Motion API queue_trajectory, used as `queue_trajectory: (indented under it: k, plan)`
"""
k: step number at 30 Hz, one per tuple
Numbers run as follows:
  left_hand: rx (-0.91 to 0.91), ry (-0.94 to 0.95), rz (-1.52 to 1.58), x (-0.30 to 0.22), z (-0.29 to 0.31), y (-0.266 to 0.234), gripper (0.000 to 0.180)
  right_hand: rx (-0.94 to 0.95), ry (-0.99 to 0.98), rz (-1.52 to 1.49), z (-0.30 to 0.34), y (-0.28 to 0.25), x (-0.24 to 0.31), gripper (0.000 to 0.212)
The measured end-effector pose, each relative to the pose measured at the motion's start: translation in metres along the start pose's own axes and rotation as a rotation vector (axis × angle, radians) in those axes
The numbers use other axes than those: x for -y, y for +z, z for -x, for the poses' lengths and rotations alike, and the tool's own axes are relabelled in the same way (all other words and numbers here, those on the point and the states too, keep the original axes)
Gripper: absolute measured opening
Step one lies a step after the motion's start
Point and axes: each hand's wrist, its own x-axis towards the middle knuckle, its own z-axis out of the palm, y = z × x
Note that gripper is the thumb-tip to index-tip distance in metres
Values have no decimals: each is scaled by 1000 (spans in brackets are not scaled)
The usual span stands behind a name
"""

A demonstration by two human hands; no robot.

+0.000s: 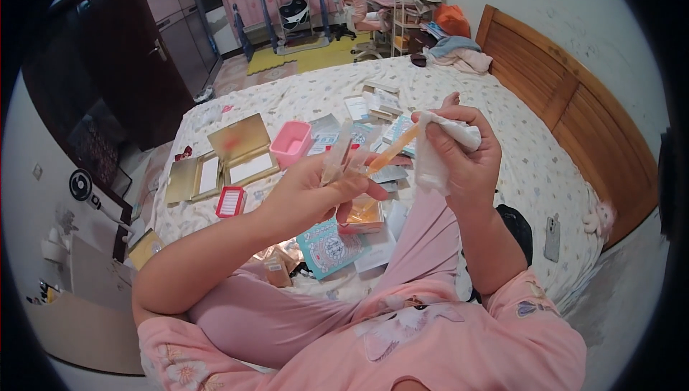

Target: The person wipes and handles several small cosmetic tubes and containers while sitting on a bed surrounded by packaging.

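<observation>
My left hand (312, 190) is closed round clear plastic tube-like pieces (339, 153) that stick up between its fingers. In my right hand (477, 154) is a crumpled white tissue (432, 161), pinched between thumb and fingers. A slim translucent orange stick (393, 150) slants from the tissue down to the fingertips of my left hand; its exact kind cannot be made out. Below the hands sits a small open box (361, 216) with orange pieces inside. Next to it lies a teal patterned booklet (331, 249).
Gold open cases (240, 136), a pink plastic basket (291, 140) and a red-edged small box (230, 202) lie on the bed (237, 97) to the left. White boxes (382, 100) lie farther off. A phone (552, 239) rests at the right, near the wooden headboard (567, 82).
</observation>
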Motion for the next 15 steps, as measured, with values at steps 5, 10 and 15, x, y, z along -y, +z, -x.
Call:
queue_trajectory:
  k: [5,10,15]
  plan:
    - [-72,18,47,4,1,-4,40,-99,-460,293,-6,7,4,19]
    - [-109,49,28,-2,3,3,40,60,-908,717,-10,15,6,35]
    - [-127,77,25,0,7,4,34,103,-834,651,0,32,-7,32]
